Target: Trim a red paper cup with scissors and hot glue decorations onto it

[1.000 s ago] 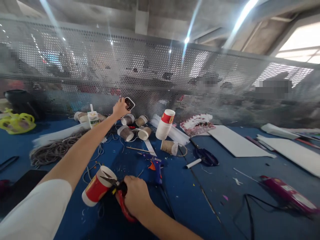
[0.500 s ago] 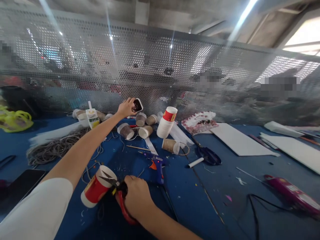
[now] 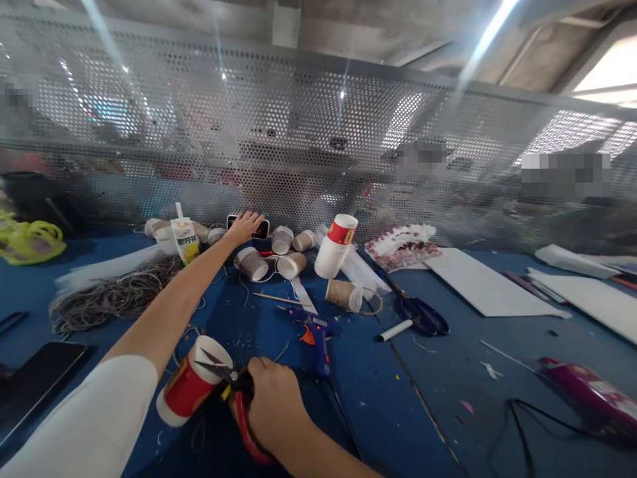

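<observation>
My left hand (image 3: 243, 226) reaches far across the blue table (image 3: 378, 398), fingers stretched out flat over a small black device with a white rim (image 3: 256, 229) that rests at the foot of the mesh wall. Close to me, my right hand (image 3: 275, 406) is closed round red-handled scissors (image 3: 242, 417). Their blades (image 3: 215, 367) are parted at the rim of a red-and-white paper cup (image 3: 185, 390), which lies tilted on its side.
Several brown paper cups (image 3: 251, 264), a stack of white cups (image 3: 334, 249), a blue glue gun (image 3: 314, 330), dark scissors (image 3: 421, 316), a white marker (image 3: 393, 328) and white boards (image 3: 485, 287) lie beyond. Grey cord (image 3: 112, 299), a carton (image 3: 184, 239) and a black slab (image 3: 34, 380) are left.
My left hand has brought the black device down from in front of the mesh to the table and spread its fingers over it. The right hand, scissors and cup have barely moved.
</observation>
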`<action>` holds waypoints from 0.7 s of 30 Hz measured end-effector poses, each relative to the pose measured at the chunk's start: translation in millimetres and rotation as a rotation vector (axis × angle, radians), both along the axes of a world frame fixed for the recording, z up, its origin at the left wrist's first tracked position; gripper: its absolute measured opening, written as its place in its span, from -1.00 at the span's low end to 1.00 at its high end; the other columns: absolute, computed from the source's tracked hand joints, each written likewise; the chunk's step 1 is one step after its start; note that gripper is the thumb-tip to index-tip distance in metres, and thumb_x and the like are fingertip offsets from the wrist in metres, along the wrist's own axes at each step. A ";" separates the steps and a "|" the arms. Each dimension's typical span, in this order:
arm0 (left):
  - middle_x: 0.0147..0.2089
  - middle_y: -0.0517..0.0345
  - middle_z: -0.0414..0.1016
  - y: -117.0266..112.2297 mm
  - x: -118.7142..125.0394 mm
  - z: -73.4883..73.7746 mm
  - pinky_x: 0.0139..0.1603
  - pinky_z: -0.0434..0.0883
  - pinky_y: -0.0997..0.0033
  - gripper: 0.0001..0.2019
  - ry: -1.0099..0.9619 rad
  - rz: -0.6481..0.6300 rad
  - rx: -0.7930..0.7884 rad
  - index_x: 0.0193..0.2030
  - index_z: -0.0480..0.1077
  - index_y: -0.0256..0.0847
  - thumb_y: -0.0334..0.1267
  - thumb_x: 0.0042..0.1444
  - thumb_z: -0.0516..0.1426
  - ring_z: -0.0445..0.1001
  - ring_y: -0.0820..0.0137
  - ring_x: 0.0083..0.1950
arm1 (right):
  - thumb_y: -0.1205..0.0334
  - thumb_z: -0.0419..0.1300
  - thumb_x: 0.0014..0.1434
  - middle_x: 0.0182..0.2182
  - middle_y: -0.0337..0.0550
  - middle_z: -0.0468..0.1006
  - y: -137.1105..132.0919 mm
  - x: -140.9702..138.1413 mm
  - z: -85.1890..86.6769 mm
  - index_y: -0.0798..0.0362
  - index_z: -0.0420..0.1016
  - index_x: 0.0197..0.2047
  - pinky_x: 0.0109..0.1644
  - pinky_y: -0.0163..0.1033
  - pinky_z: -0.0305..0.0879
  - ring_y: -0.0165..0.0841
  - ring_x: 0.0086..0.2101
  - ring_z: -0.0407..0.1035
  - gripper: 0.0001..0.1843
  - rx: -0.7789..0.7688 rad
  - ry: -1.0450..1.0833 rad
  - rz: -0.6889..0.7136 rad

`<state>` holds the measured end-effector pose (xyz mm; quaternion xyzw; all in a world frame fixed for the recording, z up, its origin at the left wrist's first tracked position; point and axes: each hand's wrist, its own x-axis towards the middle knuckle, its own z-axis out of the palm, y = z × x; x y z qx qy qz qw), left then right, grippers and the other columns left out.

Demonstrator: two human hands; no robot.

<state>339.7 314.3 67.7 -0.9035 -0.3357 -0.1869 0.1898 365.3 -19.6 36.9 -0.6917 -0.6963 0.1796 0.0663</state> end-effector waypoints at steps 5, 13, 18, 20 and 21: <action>0.06 -0.01 0.32 6.9 1.7 -8.1 -0.05 0.40 0.10 -0.68 0.011 0.010 0.064 0.05 0.26 -0.25 -0.20 0.17 0.07 0.39 0.26 -0.01 | 0.24 0.02 0.03 -0.32 0.02 0.53 -0.3 -0.2 -0.2 0.13 0.41 -0.21 -0.35 -0.20 0.17 -0.14 -0.31 0.44 -0.73 0.006 -0.010 0.000; 0.05 -0.01 0.33 17.6 2.8 -13.8 -0.06 0.40 0.11 -0.68 -0.002 0.016 0.110 0.05 0.26 -0.26 -0.20 0.17 0.07 0.40 0.26 -0.02 | 0.16 0.02 0.05 -0.32 0.02 0.54 0.2 0.5 -2.4 0.13 0.42 -0.23 -0.34 -0.19 0.18 -0.14 -0.31 0.44 -0.71 0.006 0.003 -0.008; 0.06 -0.01 0.33 15.8 0.7 -18.5 -0.05 0.40 0.10 -0.68 0.008 -0.010 0.096 0.05 0.26 -0.26 -0.20 0.17 0.07 0.39 0.26 -0.02 | 0.10 0.04 0.05 -0.33 0.00 0.54 -0.2 -0.3 -4.4 0.12 0.42 -0.25 -0.34 -0.20 0.18 -0.16 -0.33 0.44 -0.70 0.043 0.008 -0.019; 0.05 0.00 0.33 15.4 -1.1 -18.7 -0.06 0.41 0.11 -0.68 0.009 -0.010 0.086 0.04 0.26 -0.26 -0.20 0.17 0.07 0.40 0.27 -0.02 | 0.11 0.06 0.04 -0.34 -0.02 0.54 -0.2 -0.9 -5.4 0.11 0.42 -0.26 -0.34 -0.20 0.18 -0.17 -0.34 0.44 -0.71 0.055 0.008 -0.020; 0.05 0.00 0.34 15.4 -1.9 -18.2 -0.06 0.41 0.11 -0.68 0.009 -0.009 0.080 0.04 0.26 -0.26 -0.20 0.17 0.07 0.40 0.27 -0.03 | 0.11 0.06 0.04 -0.34 -0.02 0.54 -0.2 -1.1 -5.9 0.11 0.42 -0.26 -0.35 -0.21 0.18 -0.18 -0.34 0.44 -0.72 0.057 0.009 -0.018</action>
